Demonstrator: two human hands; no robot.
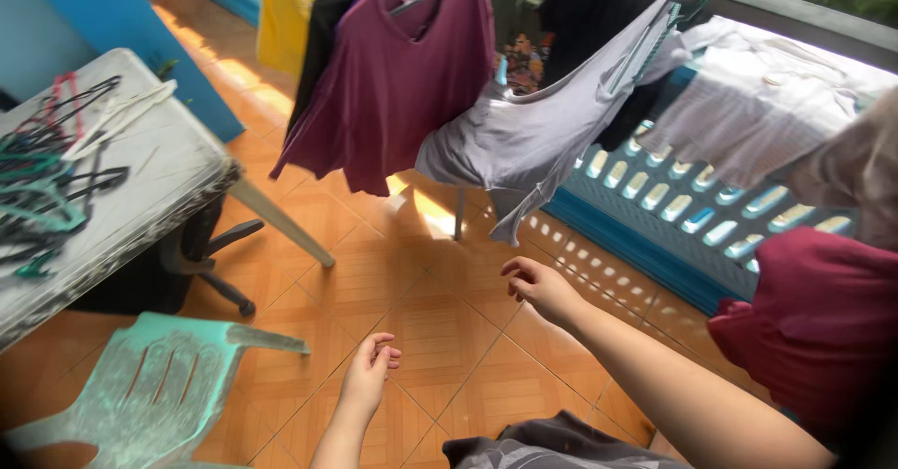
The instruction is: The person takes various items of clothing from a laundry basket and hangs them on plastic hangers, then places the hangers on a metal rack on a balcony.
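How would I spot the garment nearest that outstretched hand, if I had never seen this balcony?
Find the grey railing along the balcony's edge, hung with laundry. From it dangles a pale grey sleeveless top on a hanger, just above the empty right hand. Unlike the maroon shirt to its left and the white striped cloth draped over the rail, it is light grey and hangs slanted.

The floor (pixel 440 329) has orange tiles with sunny patches. A white table (pixel 159 165) stands near a blue wall (pixel 103 11). A green plastic chair (pixel 159 385) sits close by. A blue railing (pixel 673 216) has holes.
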